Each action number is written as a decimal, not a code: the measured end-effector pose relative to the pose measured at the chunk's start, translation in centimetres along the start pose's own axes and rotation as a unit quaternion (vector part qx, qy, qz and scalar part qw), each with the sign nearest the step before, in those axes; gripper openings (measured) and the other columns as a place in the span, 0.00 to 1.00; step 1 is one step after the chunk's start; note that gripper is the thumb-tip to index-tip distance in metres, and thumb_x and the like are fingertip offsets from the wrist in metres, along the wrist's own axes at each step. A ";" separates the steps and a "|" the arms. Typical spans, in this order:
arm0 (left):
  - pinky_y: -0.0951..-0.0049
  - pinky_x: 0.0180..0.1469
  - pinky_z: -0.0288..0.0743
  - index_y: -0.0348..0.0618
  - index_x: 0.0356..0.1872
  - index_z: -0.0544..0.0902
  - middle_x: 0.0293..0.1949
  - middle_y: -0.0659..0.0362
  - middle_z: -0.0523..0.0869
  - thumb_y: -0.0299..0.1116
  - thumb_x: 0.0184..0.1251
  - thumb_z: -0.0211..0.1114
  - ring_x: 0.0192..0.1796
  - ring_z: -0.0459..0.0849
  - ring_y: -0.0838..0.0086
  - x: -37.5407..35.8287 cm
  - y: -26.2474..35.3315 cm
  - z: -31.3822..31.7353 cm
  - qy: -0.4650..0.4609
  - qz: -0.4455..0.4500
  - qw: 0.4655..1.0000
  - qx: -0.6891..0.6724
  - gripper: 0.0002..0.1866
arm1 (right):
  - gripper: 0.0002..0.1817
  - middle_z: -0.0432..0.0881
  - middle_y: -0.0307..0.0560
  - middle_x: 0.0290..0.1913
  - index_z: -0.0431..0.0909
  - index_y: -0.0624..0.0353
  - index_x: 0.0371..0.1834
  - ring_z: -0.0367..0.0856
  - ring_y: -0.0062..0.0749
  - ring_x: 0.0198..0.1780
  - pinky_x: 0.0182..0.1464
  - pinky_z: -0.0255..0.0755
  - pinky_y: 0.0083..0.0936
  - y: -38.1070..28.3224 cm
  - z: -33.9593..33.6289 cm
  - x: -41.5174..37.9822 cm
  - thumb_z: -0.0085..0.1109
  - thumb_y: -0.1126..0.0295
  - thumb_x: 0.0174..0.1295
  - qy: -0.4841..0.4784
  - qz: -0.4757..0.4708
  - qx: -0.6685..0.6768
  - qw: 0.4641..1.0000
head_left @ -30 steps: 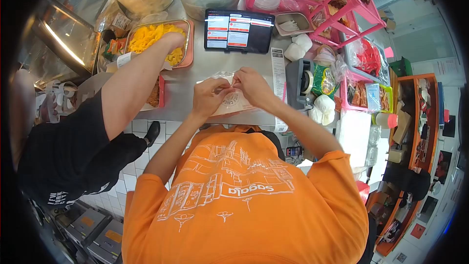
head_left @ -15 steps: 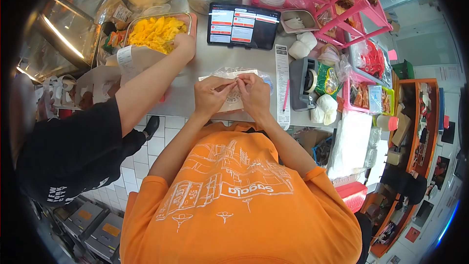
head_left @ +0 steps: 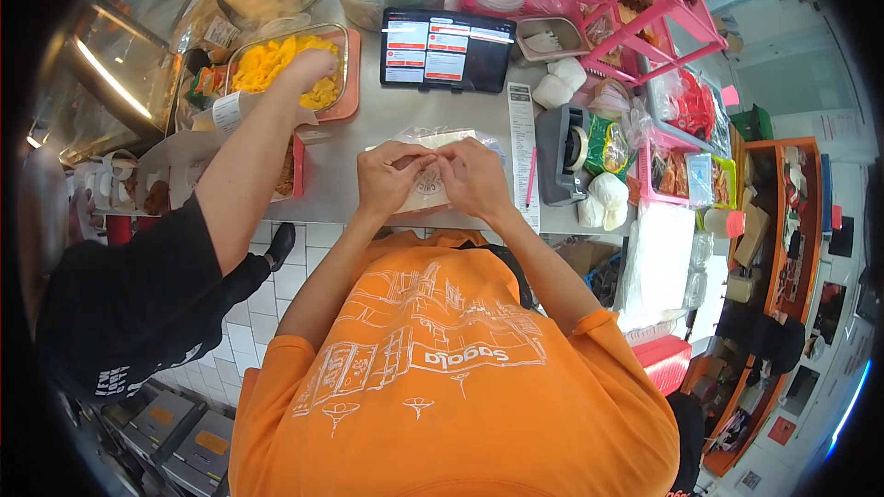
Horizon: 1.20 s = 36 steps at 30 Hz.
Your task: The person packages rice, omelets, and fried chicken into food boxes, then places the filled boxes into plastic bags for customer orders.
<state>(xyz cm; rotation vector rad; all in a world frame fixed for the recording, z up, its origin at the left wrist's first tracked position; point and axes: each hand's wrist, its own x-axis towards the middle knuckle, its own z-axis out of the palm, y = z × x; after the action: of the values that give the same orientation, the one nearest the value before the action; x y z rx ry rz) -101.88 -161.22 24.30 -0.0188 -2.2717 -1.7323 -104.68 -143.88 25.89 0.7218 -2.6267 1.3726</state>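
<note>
A light cardboard box (head_left: 429,186) with a round printed logo lies in front of me at the counter's near edge. Clear plastic bag film (head_left: 428,134) shows around and behind it. My left hand (head_left: 385,182) is over the box's left side, its fingertips pinched together. Over the right side, my right hand (head_left: 473,184) pinches too, and its fingertips meet those of the left. Both hands seem to grip the bag's plastic, though the exact spot between the fingers is too small to make out.
A co-worker's hand (head_left: 318,66) reaches into a tray of yellow chips (head_left: 267,60) at left. Behind the box stands a tablet (head_left: 447,53). Rightward are a long receipt (head_left: 521,115), a pink pen (head_left: 531,177), a tape dispenser (head_left: 558,161) and a pink rack (head_left: 635,46).
My hands stay pinched together over the box, with slight finger movement. The co-worker's hand has moved left over the chips. The whole view has shifted slightly.
</note>
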 end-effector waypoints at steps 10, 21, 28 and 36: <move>0.67 0.50 0.81 0.47 0.42 0.92 0.61 0.55 0.80 0.30 0.54 0.79 0.64 0.74 0.62 -0.3 -1.2 -0.7 -0.068 0.094 0.973 0.201 0.12 | 0.04 0.81 0.55 0.38 0.78 0.62 0.39 0.77 0.51 0.45 0.49 0.70 0.42 6.3 -3.0 1.6 0.57 0.73 0.66 0.246 0.021 -0.114 0.962; 0.49 0.67 0.61 0.64 0.69 0.77 0.63 0.53 0.73 0.56 0.46 0.81 0.64 0.68 0.52 -0.8 2.5 1.8 -0.028 0.072 0.875 0.477 0.44 | 0.19 0.80 0.52 0.39 0.77 0.63 0.46 0.78 0.50 0.46 0.54 0.71 0.43 8.1 -10.5 -10.4 0.73 0.63 0.59 0.286 0.166 -0.246 0.911; 0.51 0.65 0.70 0.47 0.65 0.79 0.61 0.43 0.75 0.35 0.61 0.72 0.61 0.75 0.45 0.0 4.5 13.4 -0.192 0.250 0.911 0.266 0.29 | 0.11 0.85 0.58 0.26 0.84 0.61 0.37 0.86 0.57 0.32 0.38 0.79 0.47 11.7 -4.9 -12.1 0.66 0.64 0.63 0.073 0.332 -0.222 0.914; 0.50 0.55 0.73 0.38 0.52 0.81 0.51 0.45 0.81 0.30 0.64 0.70 0.55 0.78 0.44 5.6 -7.3 25.7 0.026 0.010 0.946 0.322 0.16 | 0.13 0.86 0.60 0.26 0.85 0.63 0.31 0.86 0.59 0.30 0.38 0.80 0.46 12.6 -5.3 -13.0 0.66 0.62 0.62 0.106 0.376 -0.113 0.914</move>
<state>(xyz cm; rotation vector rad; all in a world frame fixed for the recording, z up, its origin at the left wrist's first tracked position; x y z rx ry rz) -114.14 -139.89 12.54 0.1348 -2.6655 -0.8943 -99.47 -128.84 15.78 -0.5055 -2.9094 1.1252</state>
